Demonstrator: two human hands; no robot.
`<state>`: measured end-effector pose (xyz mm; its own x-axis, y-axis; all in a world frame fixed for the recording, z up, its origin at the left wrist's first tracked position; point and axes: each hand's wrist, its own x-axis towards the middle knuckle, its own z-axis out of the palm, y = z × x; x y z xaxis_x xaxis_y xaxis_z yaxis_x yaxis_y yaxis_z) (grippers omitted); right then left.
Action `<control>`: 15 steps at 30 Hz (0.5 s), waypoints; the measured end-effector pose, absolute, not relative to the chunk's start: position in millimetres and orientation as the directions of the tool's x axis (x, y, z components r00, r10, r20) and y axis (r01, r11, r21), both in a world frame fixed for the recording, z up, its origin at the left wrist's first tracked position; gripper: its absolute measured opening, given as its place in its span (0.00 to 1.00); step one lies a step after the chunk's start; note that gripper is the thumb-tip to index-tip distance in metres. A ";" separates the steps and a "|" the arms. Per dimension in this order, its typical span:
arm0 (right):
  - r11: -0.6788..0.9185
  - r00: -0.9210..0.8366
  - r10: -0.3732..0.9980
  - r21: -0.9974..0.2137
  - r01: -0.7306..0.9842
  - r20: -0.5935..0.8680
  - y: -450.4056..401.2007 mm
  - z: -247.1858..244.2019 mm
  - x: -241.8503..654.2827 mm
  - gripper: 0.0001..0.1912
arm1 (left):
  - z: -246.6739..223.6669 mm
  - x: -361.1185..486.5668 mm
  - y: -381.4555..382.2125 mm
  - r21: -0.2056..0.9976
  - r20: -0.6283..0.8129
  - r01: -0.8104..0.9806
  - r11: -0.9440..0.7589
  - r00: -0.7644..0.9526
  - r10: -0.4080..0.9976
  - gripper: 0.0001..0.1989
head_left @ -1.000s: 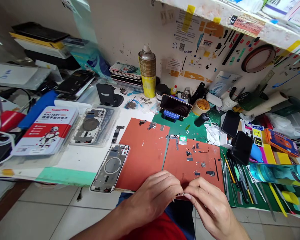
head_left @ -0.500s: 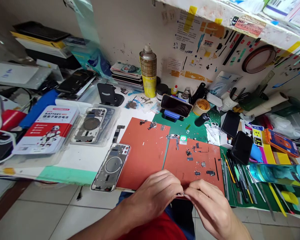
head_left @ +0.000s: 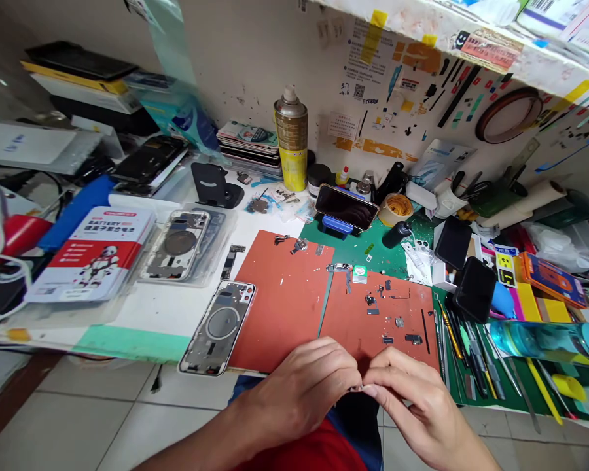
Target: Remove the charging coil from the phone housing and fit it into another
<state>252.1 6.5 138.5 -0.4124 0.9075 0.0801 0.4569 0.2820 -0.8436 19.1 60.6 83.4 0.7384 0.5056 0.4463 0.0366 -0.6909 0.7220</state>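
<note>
Left hand [head_left: 302, 392] and right hand [head_left: 415, 409] fingers pinching tiny part [head_left: 357, 387], mostly hidden, unidentifiable

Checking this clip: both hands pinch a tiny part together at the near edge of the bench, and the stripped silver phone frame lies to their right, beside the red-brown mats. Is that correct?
Not quite. The head view shows the stripped silver phone frame to the left of the hands, against the left red-brown mat. The rest holds: the left hand and right hand pinch a tiny part together at the bench's near edge.

Head camera looks down, close over workbench [head_left: 167, 314].
</note>
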 end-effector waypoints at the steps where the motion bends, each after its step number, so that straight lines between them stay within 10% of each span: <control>1: 0.272 -0.412 0.908 -0.848 0.454 0.071 6.2 139.0 252.4 0.09 | 84.1 19.3 60.7 0.721 0.447 0.034 -0.692 0.740 0.502 0.08; 15: 0.070 -0.255 0.966 -0.925 0.373 -0.029 2.1 137.7 248.3 0.13 | 90.4 16.4 65.7 0.818 0.376 0.065 -0.572 0.692 0.617 0.11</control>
